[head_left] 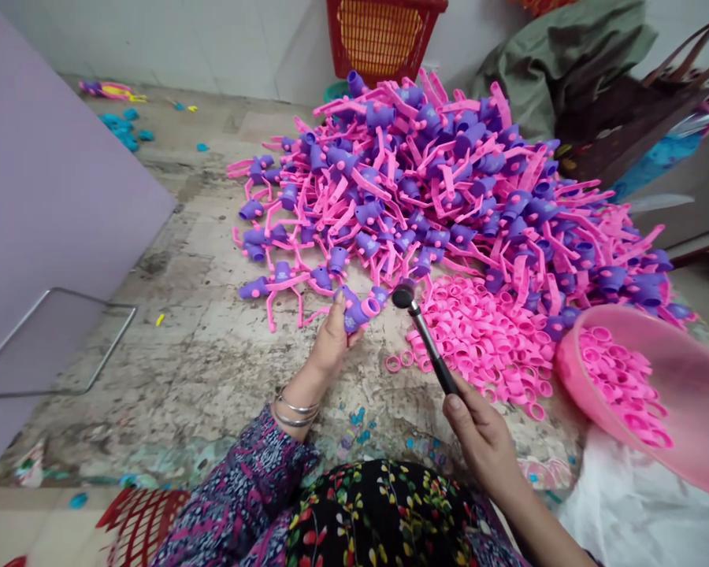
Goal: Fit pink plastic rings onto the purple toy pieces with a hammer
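My left hand [332, 339] grips a purple plastic part [354, 315] that has a pink ring at its open end. In my right hand [483, 429] is the black handle of a hammer [430, 339], its round dark head raised just right of the purple part and not touching it. Behind both hands rises a big pile of purple parts with pink arms [390, 173]. Loose pink rings [484, 339] are heaped right of the hammer, with a few lying separately at the heap's left edge.
A pink basin [697, 394] holding more rings tilts at the right. The worn tabletop [213, 362] carries blue scraps. A lilac panel [64, 173] and bent metal rod [111, 350] stand left. A red basket [384, 39], cloth and bags are behind.
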`<state>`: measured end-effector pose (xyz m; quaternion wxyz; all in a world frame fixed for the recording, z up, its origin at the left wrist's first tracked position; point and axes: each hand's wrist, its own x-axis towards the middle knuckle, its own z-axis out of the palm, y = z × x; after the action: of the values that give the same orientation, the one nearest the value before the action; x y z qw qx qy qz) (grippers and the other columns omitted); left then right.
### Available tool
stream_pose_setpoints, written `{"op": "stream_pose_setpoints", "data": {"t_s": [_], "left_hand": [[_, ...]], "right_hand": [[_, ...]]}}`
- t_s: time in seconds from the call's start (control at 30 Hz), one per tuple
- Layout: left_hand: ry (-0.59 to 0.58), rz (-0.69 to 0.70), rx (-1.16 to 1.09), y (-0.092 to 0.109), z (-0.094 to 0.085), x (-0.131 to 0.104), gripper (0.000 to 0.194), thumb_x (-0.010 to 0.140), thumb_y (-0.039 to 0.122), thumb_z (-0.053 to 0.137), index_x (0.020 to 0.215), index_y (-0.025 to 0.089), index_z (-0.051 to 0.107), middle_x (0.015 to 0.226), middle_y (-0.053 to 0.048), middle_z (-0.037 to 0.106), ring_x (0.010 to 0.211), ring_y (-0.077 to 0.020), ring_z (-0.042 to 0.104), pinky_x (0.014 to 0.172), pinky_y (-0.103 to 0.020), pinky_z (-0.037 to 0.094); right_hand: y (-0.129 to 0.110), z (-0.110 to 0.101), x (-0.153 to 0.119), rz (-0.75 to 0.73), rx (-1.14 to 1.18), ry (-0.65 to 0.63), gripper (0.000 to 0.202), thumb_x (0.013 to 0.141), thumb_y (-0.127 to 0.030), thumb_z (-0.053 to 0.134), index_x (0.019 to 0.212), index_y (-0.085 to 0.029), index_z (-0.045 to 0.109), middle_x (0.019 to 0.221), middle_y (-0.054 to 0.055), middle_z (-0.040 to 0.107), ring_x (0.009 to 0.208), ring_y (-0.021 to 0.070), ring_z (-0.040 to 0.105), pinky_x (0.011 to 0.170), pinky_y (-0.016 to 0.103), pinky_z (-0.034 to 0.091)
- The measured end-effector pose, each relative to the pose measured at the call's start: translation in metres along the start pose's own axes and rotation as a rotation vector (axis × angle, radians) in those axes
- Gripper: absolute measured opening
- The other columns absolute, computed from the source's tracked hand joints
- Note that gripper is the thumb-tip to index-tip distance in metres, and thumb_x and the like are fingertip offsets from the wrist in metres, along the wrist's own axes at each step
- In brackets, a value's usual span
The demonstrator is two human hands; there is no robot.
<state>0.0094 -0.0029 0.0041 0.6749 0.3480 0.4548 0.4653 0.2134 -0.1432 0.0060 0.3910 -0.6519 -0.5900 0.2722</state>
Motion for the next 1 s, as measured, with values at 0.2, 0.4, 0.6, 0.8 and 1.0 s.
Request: {"op": "stream_pose_setpoints", "data": {"t_s": [0.2, 0.4, 0.6, 0.8, 1.0], "left_hand": [[-0.002, -0.005, -0.061, 0.001, 0.000, 0.002, 0.054, 0.090, 0.066, 0.034, 0.062, 0.020, 0.043, 0.037, 0.008, 0.031, 0.033, -0.0055, 0.023, 0.038, -0.020, 0.018], [0.025, 0.012, -0.122, 0.003, -0.001, 0.005, 0.047, 0.090, 0.061, 0.036, 0.065, 0.022, 0.038, 0.037, 0.009, 0.031, 0.032, -0.0056, 0.020, 0.037, -0.019, 0.016], [0.012, -0.053, -0.113, 0.005, -0.001, 0.004, 0.046, 0.092, 0.054, 0.028, 0.061, 0.022, 0.039, 0.035, 0.008, 0.028, 0.030, -0.0062, 0.019, 0.035, -0.020, 0.014], [0.010, -0.049, -0.142, 0.005, -0.001, 0.005, 0.048, 0.091, 0.056, 0.030, 0.059, 0.021, 0.041, 0.036, 0.008, 0.028, 0.031, -0.0058, 0.020, 0.034, -0.019, 0.014], [0.056, -0.118, -0.130, 0.007, 0.002, 0.005, 0.056, 0.090, 0.061, 0.028, 0.052, 0.022, 0.037, 0.035, 0.007, 0.024, 0.030, -0.0051, 0.017, 0.034, -0.021, 0.011]], "right_hand": [[0.003, 0.005, -0.002, -0.099, -0.037, -0.062, 0.040, 0.095, -0.033, 0.052, 0.132, -0.023, 0.060, 0.125, 0.007, 0.067, 0.112, 0.0241, 0.066, 0.096, 0.037, 0.055], [-0.006, -0.001, 0.002, -0.045, -0.062, -0.001, 0.042, 0.096, -0.034, 0.049, 0.136, -0.023, 0.057, 0.115, 0.005, 0.072, 0.099, 0.0244, 0.071, 0.086, 0.037, 0.059], [-0.010, -0.002, 0.009, -0.069, -0.044, -0.045, 0.038, 0.091, -0.039, 0.055, 0.123, -0.022, 0.067, 0.102, 0.006, 0.075, 0.092, 0.0239, 0.071, 0.080, 0.035, 0.058], [-0.012, -0.009, 0.010, -0.007, -0.021, 0.176, 0.049, 0.096, -0.039, 0.047, 0.141, -0.020, 0.050, 0.069, 0.001, 0.066, 0.052, 0.0149, 0.058, 0.049, 0.025, 0.049], [-0.013, -0.007, 0.016, -0.050, -0.166, 0.006, 0.044, 0.094, -0.040, 0.050, 0.133, -0.023, 0.060, 0.078, 0.003, 0.072, 0.065, 0.0192, 0.067, 0.060, 0.029, 0.056]]}}
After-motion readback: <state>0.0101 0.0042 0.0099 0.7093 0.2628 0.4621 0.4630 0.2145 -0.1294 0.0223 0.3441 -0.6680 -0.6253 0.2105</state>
